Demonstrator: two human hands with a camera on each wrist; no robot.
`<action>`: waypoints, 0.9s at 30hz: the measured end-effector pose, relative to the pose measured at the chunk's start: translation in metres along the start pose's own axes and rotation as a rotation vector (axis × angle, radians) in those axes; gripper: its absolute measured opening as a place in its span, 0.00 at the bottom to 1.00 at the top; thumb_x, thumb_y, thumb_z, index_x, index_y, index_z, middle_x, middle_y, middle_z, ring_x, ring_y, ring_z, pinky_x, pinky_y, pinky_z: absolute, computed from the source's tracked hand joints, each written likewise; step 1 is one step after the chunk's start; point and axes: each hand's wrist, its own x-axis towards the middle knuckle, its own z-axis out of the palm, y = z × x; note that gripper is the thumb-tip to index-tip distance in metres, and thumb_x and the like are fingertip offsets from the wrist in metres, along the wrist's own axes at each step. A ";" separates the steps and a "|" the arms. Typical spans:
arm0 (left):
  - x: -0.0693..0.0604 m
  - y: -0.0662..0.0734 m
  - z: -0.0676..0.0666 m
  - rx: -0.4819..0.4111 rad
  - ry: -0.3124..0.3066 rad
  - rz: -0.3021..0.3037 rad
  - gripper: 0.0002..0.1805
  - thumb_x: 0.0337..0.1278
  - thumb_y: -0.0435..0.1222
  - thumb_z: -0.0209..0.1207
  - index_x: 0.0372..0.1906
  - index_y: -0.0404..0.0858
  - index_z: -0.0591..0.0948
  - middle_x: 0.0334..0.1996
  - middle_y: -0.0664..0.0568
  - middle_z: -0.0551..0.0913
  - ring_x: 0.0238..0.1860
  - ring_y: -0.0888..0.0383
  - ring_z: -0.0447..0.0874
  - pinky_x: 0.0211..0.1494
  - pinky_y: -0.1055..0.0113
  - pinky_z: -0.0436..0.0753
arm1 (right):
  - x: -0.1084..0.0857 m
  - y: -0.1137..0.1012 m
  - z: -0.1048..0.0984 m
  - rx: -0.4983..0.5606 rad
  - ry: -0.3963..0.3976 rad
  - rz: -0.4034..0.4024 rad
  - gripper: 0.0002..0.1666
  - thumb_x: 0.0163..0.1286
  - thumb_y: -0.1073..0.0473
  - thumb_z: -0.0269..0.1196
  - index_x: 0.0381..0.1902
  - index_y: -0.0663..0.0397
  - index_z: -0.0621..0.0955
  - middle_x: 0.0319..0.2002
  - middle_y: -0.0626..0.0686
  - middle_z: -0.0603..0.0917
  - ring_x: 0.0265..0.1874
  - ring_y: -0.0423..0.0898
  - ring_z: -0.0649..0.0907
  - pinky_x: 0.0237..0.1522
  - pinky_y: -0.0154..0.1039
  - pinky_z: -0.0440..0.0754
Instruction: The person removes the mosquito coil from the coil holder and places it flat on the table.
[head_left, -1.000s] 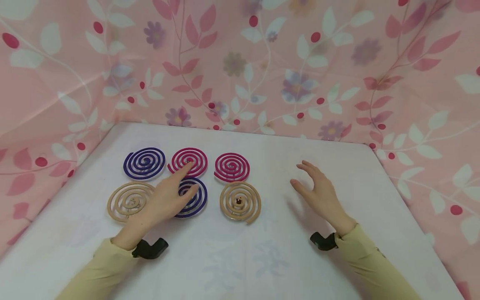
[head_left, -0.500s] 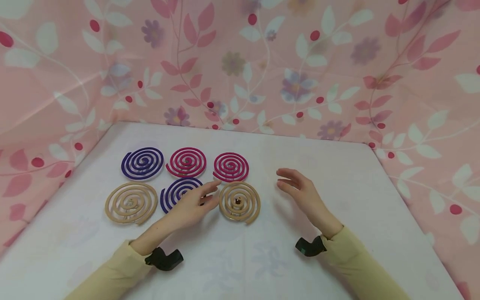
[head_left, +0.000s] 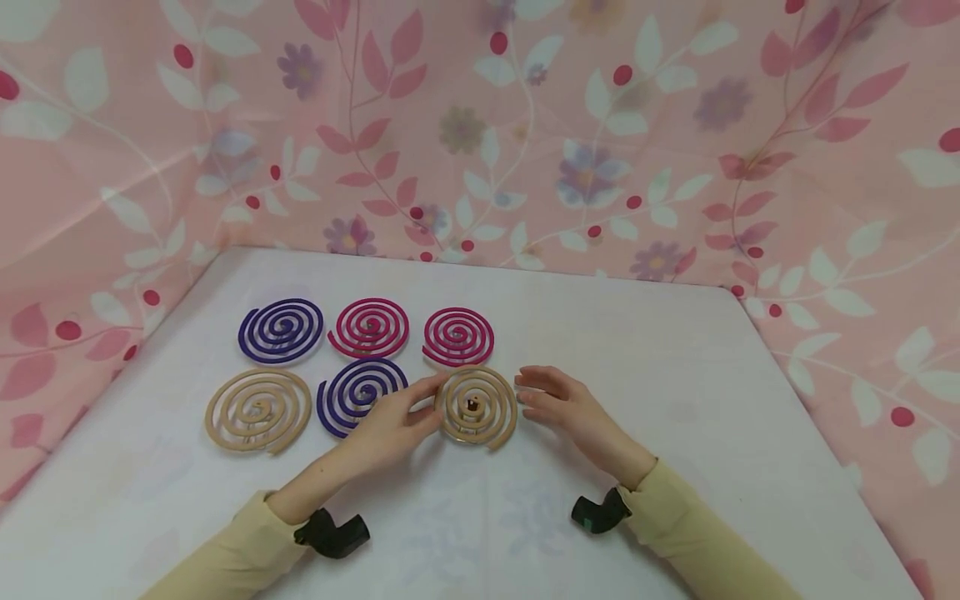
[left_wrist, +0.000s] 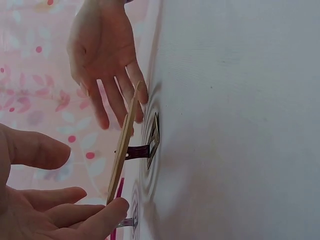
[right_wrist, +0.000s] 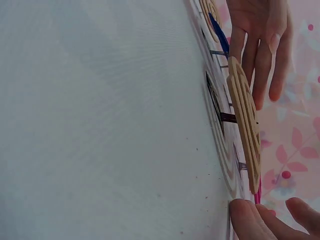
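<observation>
Between my two hands a tan mosquito coil (head_left: 487,407) lies flat, raised above the white table on a small metal stand (right_wrist: 229,117). My left hand (head_left: 392,423) is at the coil's left edge, thumb and fingers extended; the left wrist view puts its fingertips at the rim, touching or very near. Part of a purple coil (head_left: 365,390) is hidden behind that hand. On the other side my right hand (head_left: 573,408) has loosely bent fingers, their tips a little apart from the coil's right edge. Neither hand grips anything.
A second tan coil (head_left: 258,408) lies at the front left. Behind stand another purple coil (head_left: 283,327), a pink coil (head_left: 372,327) and a second pink coil (head_left: 457,335), close to the tan one. A flowered pink cloth (head_left: 480,125) hangs behind the white table (head_left: 637,325).
My left hand has moved right, from over the purple coil to the tan coil's left edge. My right hand has come left and nearer, towards the same coil. The coils keep their places.
</observation>
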 end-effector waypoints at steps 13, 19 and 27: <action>-0.002 0.003 0.000 0.011 0.008 -0.040 0.28 0.68 0.29 0.56 0.71 0.31 0.68 0.68 0.36 0.73 0.69 0.40 0.70 0.66 0.50 0.76 | 0.003 0.006 0.005 0.099 -0.021 0.016 0.31 0.76 0.60 0.56 0.72 0.67 0.63 0.70 0.66 0.68 0.65 0.58 0.75 0.63 0.52 0.79; -0.001 0.006 0.000 0.000 0.015 -0.056 0.27 0.68 0.29 0.56 0.71 0.32 0.69 0.66 0.37 0.75 0.68 0.39 0.72 0.65 0.51 0.77 | 0.003 0.005 0.005 0.125 -0.021 0.009 0.31 0.76 0.61 0.56 0.71 0.67 0.63 0.69 0.67 0.68 0.64 0.59 0.76 0.61 0.53 0.80; -0.001 0.008 -0.003 -0.016 0.016 -0.073 0.27 0.68 0.29 0.56 0.70 0.31 0.69 0.66 0.35 0.74 0.68 0.40 0.73 0.64 0.53 0.78 | 0.002 0.003 0.005 0.119 -0.012 -0.002 0.29 0.76 0.61 0.56 0.70 0.66 0.65 0.69 0.66 0.70 0.63 0.58 0.77 0.61 0.52 0.81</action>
